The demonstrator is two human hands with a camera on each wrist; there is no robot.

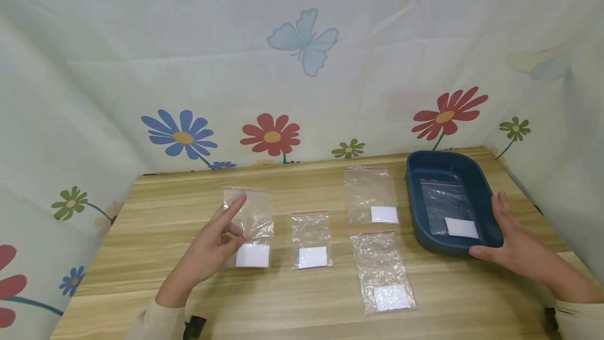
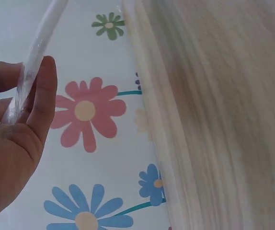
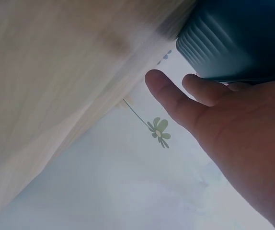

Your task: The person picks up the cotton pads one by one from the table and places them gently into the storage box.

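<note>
My left hand (image 1: 207, 248) pinches a clear zip bag (image 1: 259, 219) with a white card at its bottom and a red line along its top. In the left wrist view, this bag (image 2: 34, 52) stands edge-on between thumb and fingers. My right hand (image 1: 524, 248) rests against the right front corner of a dark blue bin (image 1: 478, 198), fingers along the outside. The right wrist view shows the thumb extended beside the bin (image 3: 233, 43); the other fingers are partly hidden. Inside the bin lies another zip bag (image 1: 441, 201) with a white card.
Three more zip bags with white cards lie on the wooden table: a small one (image 1: 311, 230) in the middle, one (image 1: 365, 193) left of the bin and one (image 1: 375, 256) nearer the front. A flower-printed cloth (image 1: 311, 119) hangs behind the table.
</note>
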